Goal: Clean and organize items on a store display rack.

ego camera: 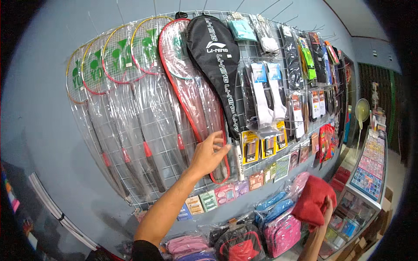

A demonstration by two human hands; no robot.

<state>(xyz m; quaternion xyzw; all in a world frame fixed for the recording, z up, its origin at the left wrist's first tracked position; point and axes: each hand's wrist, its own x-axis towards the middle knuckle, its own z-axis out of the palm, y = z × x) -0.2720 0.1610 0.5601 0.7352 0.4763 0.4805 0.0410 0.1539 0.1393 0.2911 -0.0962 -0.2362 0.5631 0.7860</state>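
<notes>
My left hand (pixel 209 156) is raised at the wire grid panel, fingers apart and holding nothing. It overlaps the lower part of a red-edged clear racket cover (pixel 192 107); whether it touches the plastic I cannot tell. Just right of it hangs a black Li-Ning racket cover (pixel 214 52), with a white racket handle (pixel 240 163) sticking out below. Lower right, my right hand (pixel 328 208) grips a folded red cloth (pixel 313 199). Several plastic-wrapped badminton rackets (pixel 119 55) hang in a row to the left.
Packaged socks (pixel 261 98) hang on hooks to the right. Metal hooks (pixel 277 9) jut out along the top. Below stand plastic-wrapped backpacks (pixel 240 243), among them a pink bag (pixel 282 235). A glass display counter (pixel 369 169) stands at right; white pipes (pixel 62 212) run along the wall at left.
</notes>
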